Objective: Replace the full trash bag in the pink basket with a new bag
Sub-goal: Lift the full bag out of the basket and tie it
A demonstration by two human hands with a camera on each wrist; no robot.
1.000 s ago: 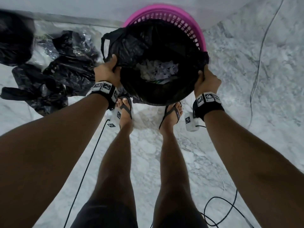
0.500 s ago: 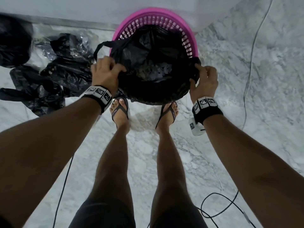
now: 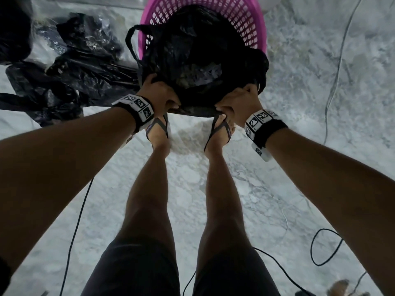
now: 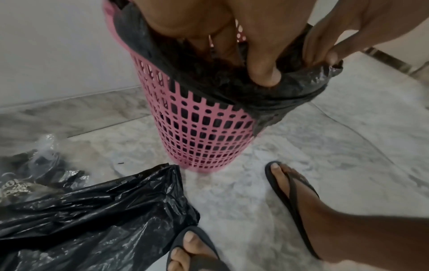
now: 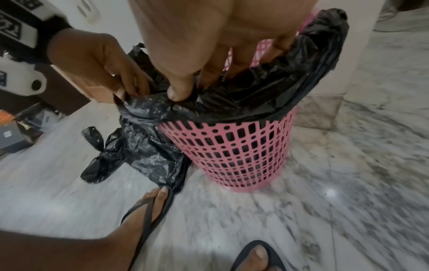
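A pink perforated basket point(image 3: 254, 26) point(image 4: 204, 139) point(image 5: 243, 155) stands on the marble floor by the wall. Inside it sits a full black trash bag point(image 3: 198, 58) point(image 4: 290, 93) point(image 5: 255, 99), with pale scraps showing in its mouth. My left hand point(image 3: 162, 97) point(image 4: 232, 42) grips the bag's near edge on the left. My right hand point(image 3: 237, 101) point(image 5: 202, 45) grips the same edge on the right, thumb pressed into the plastic. The two hands are close together, bunching the near rim of the bag off the basket. One bag handle loop point(image 3: 132, 39) sticks up at the left.
Loose black bags point(image 3: 70, 82) point(image 4: 92, 220) lie in a heap on the floor left of the basket. My feet in dark flip-flops point(image 3: 158, 133) point(image 5: 148, 209) stand just before it. Black cables point(image 3: 324, 248) trail across the floor at right.
Both hands slid from the sides of the bag's mouth toward the near edge and came together, gathering the rim. The bag's opening narrowed and more of the basket's far rim shows.
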